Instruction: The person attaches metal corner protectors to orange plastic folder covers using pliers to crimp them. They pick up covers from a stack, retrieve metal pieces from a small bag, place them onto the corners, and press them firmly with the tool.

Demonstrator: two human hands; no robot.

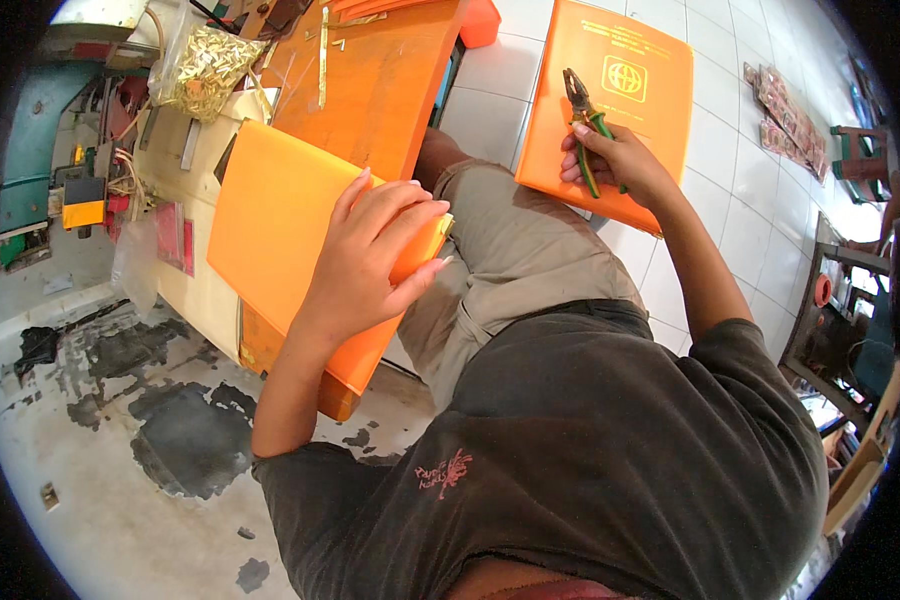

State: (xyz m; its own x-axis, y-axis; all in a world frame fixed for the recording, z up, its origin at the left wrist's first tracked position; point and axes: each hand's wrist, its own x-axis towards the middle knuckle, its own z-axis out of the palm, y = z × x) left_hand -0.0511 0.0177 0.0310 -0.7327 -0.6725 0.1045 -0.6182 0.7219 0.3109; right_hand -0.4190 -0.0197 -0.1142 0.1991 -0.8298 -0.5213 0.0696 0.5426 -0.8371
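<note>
An orange folder cover [270, 215] lies tilted over the near edge of the workbench, left of my lap. My left hand [365, 265] rests across its right part, fingers apart and slightly bent. A small gold-coloured metal corner [446, 224] shows at the cover's edge beside my fingertips. My right hand [615, 160] is closed round a pair of combination pliers [582, 105] with green handles, jaws pointing up and away. Below the pliers is a second orange folder [555, 115], printed with a gold emblem, at my right thigh.
On the orange bench top [370, 85] lie thin gold strips. A clear bag of small gold metal pieces [210, 70] stands at the back left. Green machinery [25, 170] is at the far left. Packets [790, 120] lie on the white tiles at right, near a dark rack [830, 300].
</note>
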